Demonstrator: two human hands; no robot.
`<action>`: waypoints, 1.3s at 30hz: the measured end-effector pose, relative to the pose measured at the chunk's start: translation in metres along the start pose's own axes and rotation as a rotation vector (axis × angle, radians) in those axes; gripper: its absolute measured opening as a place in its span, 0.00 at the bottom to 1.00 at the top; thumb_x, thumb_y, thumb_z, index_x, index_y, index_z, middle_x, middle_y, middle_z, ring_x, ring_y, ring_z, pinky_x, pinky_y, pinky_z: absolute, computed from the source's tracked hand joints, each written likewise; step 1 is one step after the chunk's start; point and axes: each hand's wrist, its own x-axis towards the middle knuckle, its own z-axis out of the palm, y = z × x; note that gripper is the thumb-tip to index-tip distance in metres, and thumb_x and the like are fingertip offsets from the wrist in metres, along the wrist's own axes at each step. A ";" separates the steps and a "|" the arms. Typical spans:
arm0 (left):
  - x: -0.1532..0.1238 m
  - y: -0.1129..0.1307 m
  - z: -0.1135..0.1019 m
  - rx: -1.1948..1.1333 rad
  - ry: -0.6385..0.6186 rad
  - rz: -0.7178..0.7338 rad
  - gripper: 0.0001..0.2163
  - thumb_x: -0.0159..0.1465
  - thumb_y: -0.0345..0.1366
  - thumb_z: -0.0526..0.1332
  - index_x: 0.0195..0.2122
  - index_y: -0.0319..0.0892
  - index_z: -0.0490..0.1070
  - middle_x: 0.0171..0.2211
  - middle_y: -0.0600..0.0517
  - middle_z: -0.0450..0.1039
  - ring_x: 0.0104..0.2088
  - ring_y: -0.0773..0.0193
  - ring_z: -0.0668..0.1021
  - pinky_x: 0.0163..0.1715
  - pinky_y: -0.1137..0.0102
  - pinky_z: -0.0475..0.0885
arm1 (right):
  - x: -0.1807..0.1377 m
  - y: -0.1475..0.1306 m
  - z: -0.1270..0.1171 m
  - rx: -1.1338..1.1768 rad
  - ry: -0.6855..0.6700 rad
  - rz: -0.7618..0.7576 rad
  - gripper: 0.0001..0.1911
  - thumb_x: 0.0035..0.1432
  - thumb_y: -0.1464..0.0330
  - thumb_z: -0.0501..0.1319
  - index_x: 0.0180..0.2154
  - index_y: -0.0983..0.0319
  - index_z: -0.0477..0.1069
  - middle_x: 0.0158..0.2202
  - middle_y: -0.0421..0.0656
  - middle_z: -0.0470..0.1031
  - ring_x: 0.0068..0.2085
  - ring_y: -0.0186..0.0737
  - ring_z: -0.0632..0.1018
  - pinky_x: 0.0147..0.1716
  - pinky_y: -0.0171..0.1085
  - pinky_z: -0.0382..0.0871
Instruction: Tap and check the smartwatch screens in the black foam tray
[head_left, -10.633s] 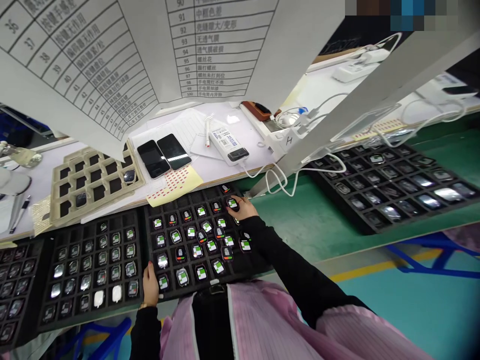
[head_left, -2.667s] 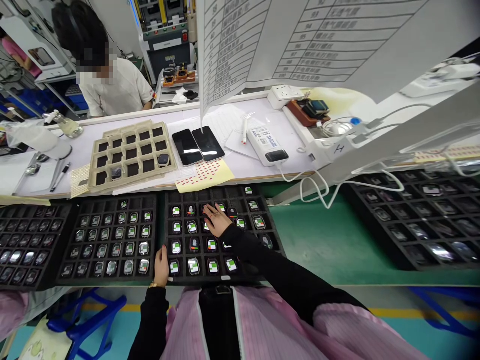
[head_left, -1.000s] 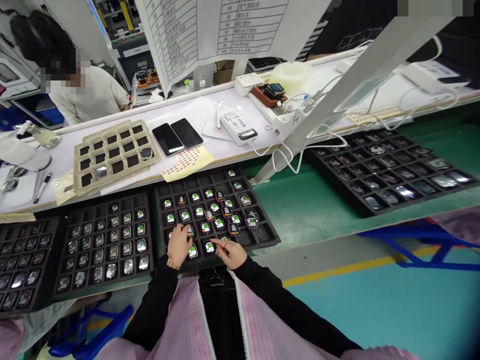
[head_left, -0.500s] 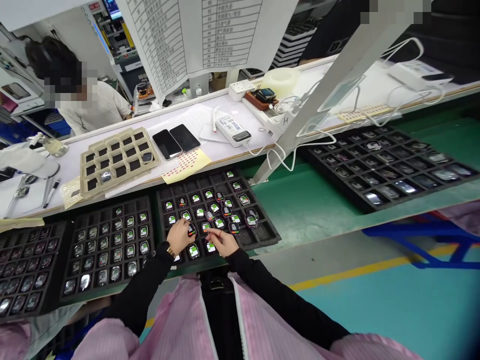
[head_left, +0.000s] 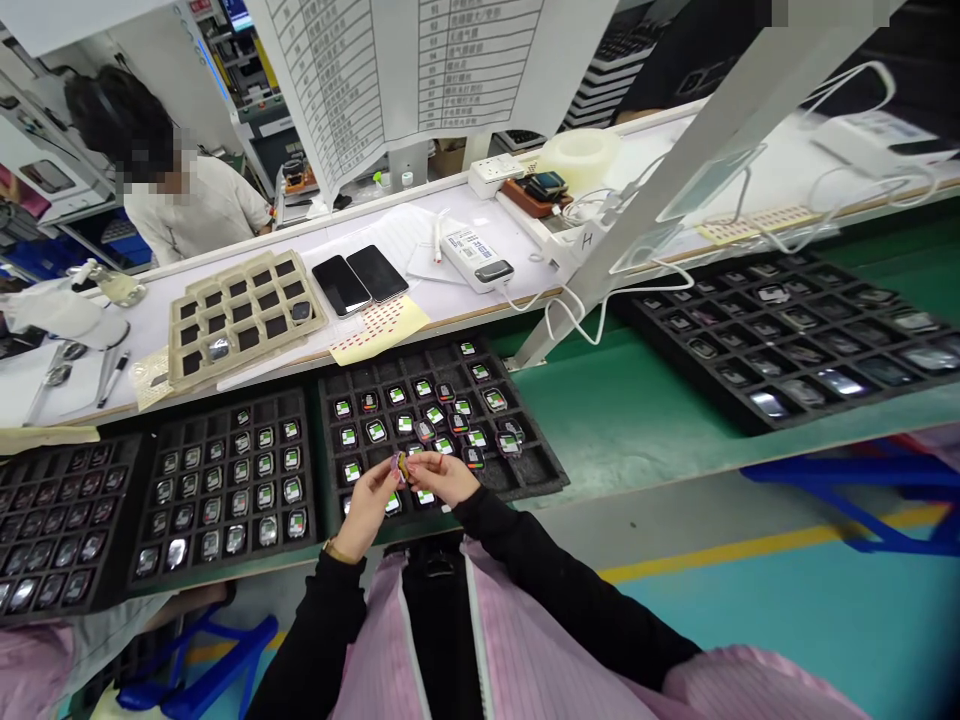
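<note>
Fingertips of the left hand (head_left: 370, 505) and right hand (head_left: 448, 480) pinch what looks like a small watch (head_left: 400, 466) above the tray (head_left: 537, 464). This one is out, mid-handling; beyond the grip, other watches (head_left: 405, 424) remain in the tray.

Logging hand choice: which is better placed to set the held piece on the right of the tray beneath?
Probably the right hand: it's nearer that side of the tray than the left hand; both hold the piece.

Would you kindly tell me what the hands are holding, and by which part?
A small watch, held by its edges between the left hand and right hand.
</note>
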 end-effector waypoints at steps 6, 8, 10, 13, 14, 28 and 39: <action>-0.004 0.005 0.013 -0.074 0.000 -0.010 0.26 0.50 0.46 0.72 0.49 0.40 0.75 0.50 0.42 0.76 0.49 0.54 0.78 0.53 0.60 0.72 | -0.006 -0.009 -0.005 -0.059 0.075 -0.069 0.28 0.33 0.47 0.73 0.27 0.62 0.72 0.23 0.40 0.76 0.24 0.37 0.76 0.23 0.36 0.73; -0.005 0.004 0.018 -0.080 -0.015 -0.028 0.28 0.48 0.44 0.73 0.49 0.40 0.75 0.48 0.42 0.78 0.47 0.55 0.79 0.52 0.60 0.73 | -0.008 -0.012 -0.008 -0.084 0.122 -0.112 0.26 0.34 0.48 0.73 0.27 0.61 0.70 0.23 0.39 0.75 0.24 0.36 0.75 0.24 0.36 0.72; -0.006 0.003 0.022 -0.076 -0.027 -0.048 0.29 0.48 0.44 0.74 0.50 0.39 0.74 0.46 0.42 0.78 0.43 0.56 0.80 0.48 0.61 0.75 | -0.011 -0.013 -0.011 -0.110 0.167 -0.149 0.25 0.35 0.50 0.74 0.27 0.60 0.70 0.24 0.38 0.74 0.24 0.35 0.74 0.27 0.36 0.72; 0.000 0.000 0.019 -0.037 -0.004 -0.045 0.29 0.51 0.47 0.71 0.52 0.40 0.73 0.49 0.42 0.76 0.41 0.59 0.80 0.46 0.63 0.76 | -0.017 -0.012 -0.015 -0.149 0.216 -0.175 0.23 0.40 0.51 0.72 0.30 0.60 0.71 0.26 0.39 0.74 0.26 0.35 0.74 0.28 0.36 0.72; 0.004 0.000 0.014 -0.009 0.017 -0.032 0.29 0.52 0.48 0.70 0.53 0.41 0.72 0.50 0.42 0.75 0.43 0.59 0.80 0.46 0.63 0.75 | -0.019 -0.010 -0.017 -0.159 0.226 -0.174 0.22 0.42 0.51 0.71 0.31 0.61 0.72 0.27 0.40 0.75 0.26 0.35 0.74 0.27 0.36 0.72; 0.070 -0.004 -0.060 0.887 0.150 0.192 0.20 0.52 0.28 0.64 0.48 0.43 0.75 0.49 0.44 0.70 0.42 0.54 0.75 0.52 0.54 0.69 | -0.044 -0.004 -0.078 -0.288 0.447 -0.182 0.27 0.50 0.47 0.63 0.41 0.63 0.72 0.30 0.48 0.79 0.26 0.41 0.78 0.25 0.39 0.74; 0.057 -0.015 -0.065 1.086 0.318 0.207 0.30 0.54 0.42 0.66 0.59 0.46 0.65 0.55 0.41 0.62 0.58 0.46 0.64 0.59 0.49 0.59 | -0.041 -0.014 -0.109 -0.568 0.511 -0.347 0.17 0.58 0.59 0.56 0.44 0.61 0.72 0.34 0.47 0.79 0.33 0.44 0.80 0.36 0.43 0.77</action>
